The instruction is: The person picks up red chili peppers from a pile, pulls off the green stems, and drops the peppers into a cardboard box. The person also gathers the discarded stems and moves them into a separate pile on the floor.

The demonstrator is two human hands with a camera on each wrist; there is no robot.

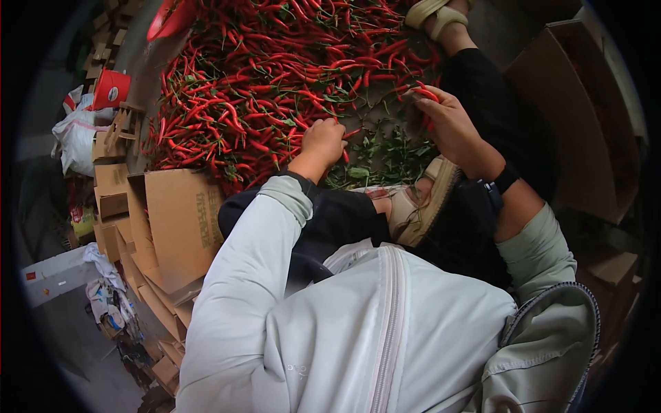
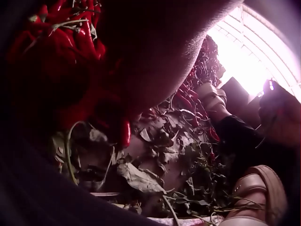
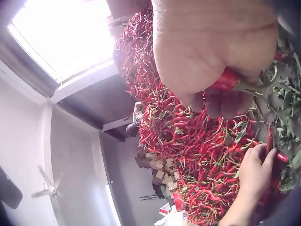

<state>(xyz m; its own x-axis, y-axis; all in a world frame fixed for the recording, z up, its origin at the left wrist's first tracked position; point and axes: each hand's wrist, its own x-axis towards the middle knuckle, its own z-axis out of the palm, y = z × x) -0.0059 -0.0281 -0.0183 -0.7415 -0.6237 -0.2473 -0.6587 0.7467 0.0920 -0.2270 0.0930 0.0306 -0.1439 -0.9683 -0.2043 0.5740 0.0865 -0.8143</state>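
Observation:
A wide heap of red chili peppers (image 1: 275, 89) with green stems covers the floor ahead. At the heap's near edge my left hand (image 1: 323, 143) curls its fingers round chili peppers. Red tips stick out past its thumb side, and a chili tip (image 2: 126, 134) shows below the hand in the left wrist view. My right hand (image 1: 451, 127), raised over the right side, grips several chili peppers (image 3: 228, 80) against the palm, with a green stem trailing out. Plucked leaves and stems (image 1: 385, 151) lie on the floor between the hands.
Sandalled feet, one sandal (image 1: 413, 213) close by, border the leaf litter. A cardboard box (image 1: 182, 227) stands at left, a large open carton (image 1: 564, 117) at right. Further left are a red bucket (image 1: 111, 89) and a white sack (image 1: 74, 141).

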